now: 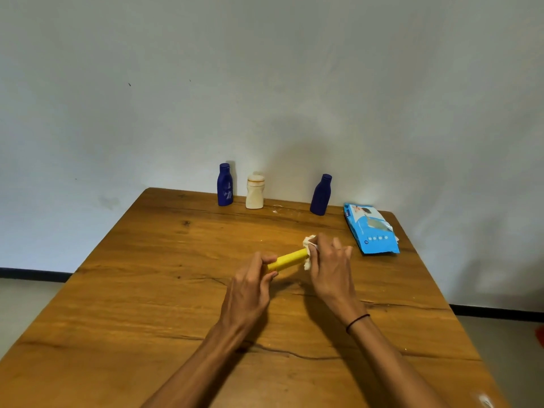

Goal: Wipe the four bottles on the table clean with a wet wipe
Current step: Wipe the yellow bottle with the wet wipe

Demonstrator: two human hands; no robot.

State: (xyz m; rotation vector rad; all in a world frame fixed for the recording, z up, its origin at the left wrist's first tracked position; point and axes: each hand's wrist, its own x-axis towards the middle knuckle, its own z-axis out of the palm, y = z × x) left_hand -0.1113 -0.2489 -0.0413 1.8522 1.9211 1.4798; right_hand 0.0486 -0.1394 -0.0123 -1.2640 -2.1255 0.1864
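The yellow bottle (288,259) lies nearly level between both hands above the table (147,290) — left hand (250,287) grips its near-left end, right hand (331,267) pinches the white wet wipe (309,241) round its far-right end. Its long axis runs left-near to right-far. Upright at the far edge: dark blue bottle (225,185), cream bottle (255,192), second blue bottle (321,195) — wipes pack (372,231) lies flat right

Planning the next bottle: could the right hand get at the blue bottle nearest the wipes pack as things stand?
Probably yes, once freed. The right hand holds the wipe on the yellow bottle; bare table lies between it and that blue bottle, and the pack sits off to the side.
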